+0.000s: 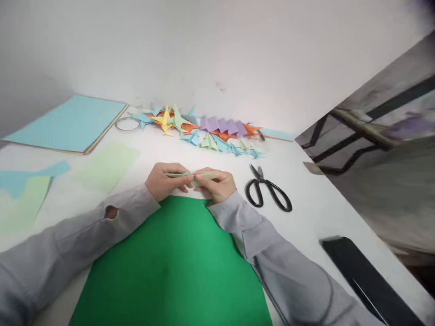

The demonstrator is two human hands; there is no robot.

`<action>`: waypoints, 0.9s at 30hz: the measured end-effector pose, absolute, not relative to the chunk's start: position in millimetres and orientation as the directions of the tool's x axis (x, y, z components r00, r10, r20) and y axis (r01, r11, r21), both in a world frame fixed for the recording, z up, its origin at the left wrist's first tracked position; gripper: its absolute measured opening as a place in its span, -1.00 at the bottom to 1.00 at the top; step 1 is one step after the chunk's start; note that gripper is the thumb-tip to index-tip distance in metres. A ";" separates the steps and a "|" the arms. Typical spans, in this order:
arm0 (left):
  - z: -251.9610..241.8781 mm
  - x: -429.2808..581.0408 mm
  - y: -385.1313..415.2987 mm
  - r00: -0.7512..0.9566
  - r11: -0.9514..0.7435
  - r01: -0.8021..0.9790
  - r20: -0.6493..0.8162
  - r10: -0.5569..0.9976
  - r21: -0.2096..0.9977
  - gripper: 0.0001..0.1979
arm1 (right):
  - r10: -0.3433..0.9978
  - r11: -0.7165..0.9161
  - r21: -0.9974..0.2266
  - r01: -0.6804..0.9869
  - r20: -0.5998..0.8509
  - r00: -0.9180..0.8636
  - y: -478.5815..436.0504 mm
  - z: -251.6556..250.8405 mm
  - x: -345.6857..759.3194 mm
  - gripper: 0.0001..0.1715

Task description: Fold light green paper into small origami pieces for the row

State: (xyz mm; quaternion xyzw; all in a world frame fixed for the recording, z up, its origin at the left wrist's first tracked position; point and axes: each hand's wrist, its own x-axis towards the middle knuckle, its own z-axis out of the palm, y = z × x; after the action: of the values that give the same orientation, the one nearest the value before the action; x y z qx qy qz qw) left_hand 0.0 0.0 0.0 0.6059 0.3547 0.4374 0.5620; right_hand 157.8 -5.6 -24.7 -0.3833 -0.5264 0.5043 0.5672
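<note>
My left hand (167, 181) and my right hand (217, 184) meet at the middle of the white table (312, 199), just beyond a large green sheet (173, 262). Both pinch a narrow, folded strip of pale green paper (190, 175) that runs sideways between the fingertips. The fingers of each hand are curled and closed on it. Grey sleeves cover both forearms.
Black scissors (268, 192) lie right of my right hand. A row of folded coloured paper shapes (207, 129) lines the wall, with a tape ring (127, 123) and a stack of coloured sheets (68, 124) at the left. Loose pale sheets (105, 165) lie left; a black flat object (367, 280) sits near right.
</note>
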 end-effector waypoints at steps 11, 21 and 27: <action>5.8 2.2 -1.0 0.344 -0.092 -0.057 0.106 0.933 0.994 -0.83 | 0.977 0.120 -0.966 -0.227 0.156 -0.148 -2.7 -31.8 162.1 -0.76; 0.4 0.0 2.8 0.326 -0.033 -0.049 0.047 0.944 0.998 -0.83 | 0.996 0.049 -0.999 -0.015 0.050 -0.078 -15.8 -16.4 152.4 -0.69; 1.1 -1.5 2.5 0.319 -0.067 0.047 0.049 0.946 0.997 -0.85 | 0.997 0.008 -1.000 -0.004 0.009 -0.079 -17.7 -16.7 151.2 -0.71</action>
State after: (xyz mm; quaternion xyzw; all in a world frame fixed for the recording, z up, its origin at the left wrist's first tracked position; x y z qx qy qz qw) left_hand -1.5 2.5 1.1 0.6027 0.4122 0.4128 0.5445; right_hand 151.2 -17.7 -16.7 -0.4769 -0.5205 0.5181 0.4830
